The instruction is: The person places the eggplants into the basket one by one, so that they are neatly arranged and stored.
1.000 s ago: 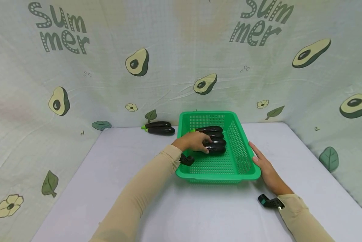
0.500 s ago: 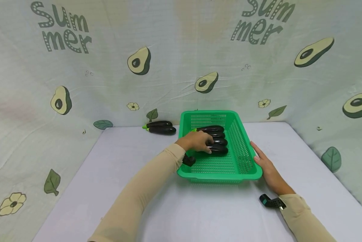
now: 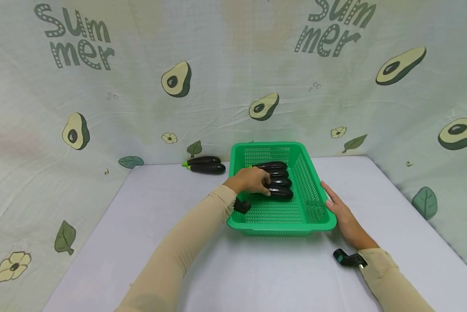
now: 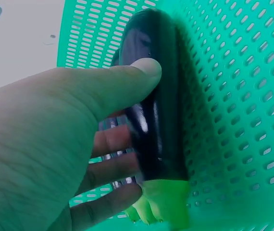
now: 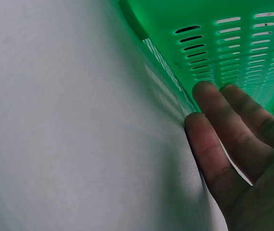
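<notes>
Several dark purple eggplants lie side by side in a green perforated plastic basket (image 3: 280,226). My left hand (image 3: 251,180) reaches over the basket's left wall and grips the eggplant (image 3: 281,193) nearest me. In the left wrist view, the thumb presses on this eggplant's (image 4: 158,130) glossy skin, and the other fingers curl against its far side near the green cap. My right hand (image 3: 344,221) rests against the outside of the basket's right wall. Its fingers are extended and touch the slotted side of the basket (image 5: 233,43) in the right wrist view.
Two more eggplants (image 3: 206,168) lie on the white tabletop (image 3: 159,208) left of the basket, near the back edge. Behind them hangs a pale cloth (image 3: 218,121) printed with avocados and leaves. Another cloth side rises at the right.
The gripped eggplant has shifted slightly toward me, away from the one beside it. My left hand has barely moved; the right hand stays at the basket's side.
</notes>
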Available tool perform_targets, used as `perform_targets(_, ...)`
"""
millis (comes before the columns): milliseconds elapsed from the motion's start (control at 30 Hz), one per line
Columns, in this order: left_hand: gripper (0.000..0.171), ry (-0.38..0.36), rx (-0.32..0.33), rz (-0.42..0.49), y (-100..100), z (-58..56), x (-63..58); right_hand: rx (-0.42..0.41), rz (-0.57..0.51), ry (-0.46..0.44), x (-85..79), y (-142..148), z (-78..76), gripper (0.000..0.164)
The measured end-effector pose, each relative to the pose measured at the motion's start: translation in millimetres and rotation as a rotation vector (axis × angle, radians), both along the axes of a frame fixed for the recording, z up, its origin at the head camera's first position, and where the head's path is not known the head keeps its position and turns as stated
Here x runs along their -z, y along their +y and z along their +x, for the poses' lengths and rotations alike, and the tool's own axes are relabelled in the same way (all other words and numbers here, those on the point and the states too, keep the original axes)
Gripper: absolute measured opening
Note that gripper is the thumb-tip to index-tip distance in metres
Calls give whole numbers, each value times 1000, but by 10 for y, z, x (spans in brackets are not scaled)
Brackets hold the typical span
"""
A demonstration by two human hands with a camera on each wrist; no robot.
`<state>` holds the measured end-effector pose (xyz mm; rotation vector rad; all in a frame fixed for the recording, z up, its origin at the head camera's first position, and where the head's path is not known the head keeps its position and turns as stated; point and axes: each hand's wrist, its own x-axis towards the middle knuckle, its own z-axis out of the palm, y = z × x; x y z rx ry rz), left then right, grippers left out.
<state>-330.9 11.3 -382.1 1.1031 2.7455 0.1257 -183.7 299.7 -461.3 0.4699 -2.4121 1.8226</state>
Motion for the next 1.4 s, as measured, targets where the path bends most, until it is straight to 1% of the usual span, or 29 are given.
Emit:
perform_targets(167, 41, -15, -28, -9, 5, 14, -23, -3, 7, 5, -25, 10, -2, 55)
perform_targets(333, 42, -26, -35, -6, 2, 22, -33, -8, -7, 5, -32, 11, 8, 55)
perform_targets(433, 41, -34, -34, 14, -8, 25, -51, 0, -4, 2, -14, 9, 9, 56)
perform_targets(533, 37, -57, -20, 55, -32, 22, -68, 5, 5, -3, 16, 7, 7, 56)
perform_targets(600, 34, -79, -8, 90, -72, 21, -105, 1, 5, 4, 20, -6, 5, 56)
perform_targets(667, 33, -95, 6, 130, -122, 13, -167, -3, 9, 8, 19, -13, 3, 56)
perform_targets(767, 32, -113, 23, 216, -216, -16, -300, -4, 11, 9, 0, -15, -2, 55)
perform_targets(833, 33, -117, 29, 288, -282, -55, -382, 5, 18, -1, -5, 0, -9, 55)
perform_targets(900, 34, -118, 19, 364, -374, -101, -434, 9, 21, -8, -9, 11, -14, 55)
perform_targets(967, 36, -116, -10, 441, -495, -135, -470, 13, 26, -13, -6, 12, -21, 55)
perform_targets(1067, 36, -102, -58, 547, -685, -176, -469, 14, 25, -15, 5, 14, -25, 55)
perform_targets(1167, 35, -82, -86, 631, -851, -195, -453, 17, 23, -13, 14, 19, -24, 55)
perform_targets(1400, 32, -14, -141, 720, -1154, -254, -370, 15, 8, -12, 2, 24, -20, 56)
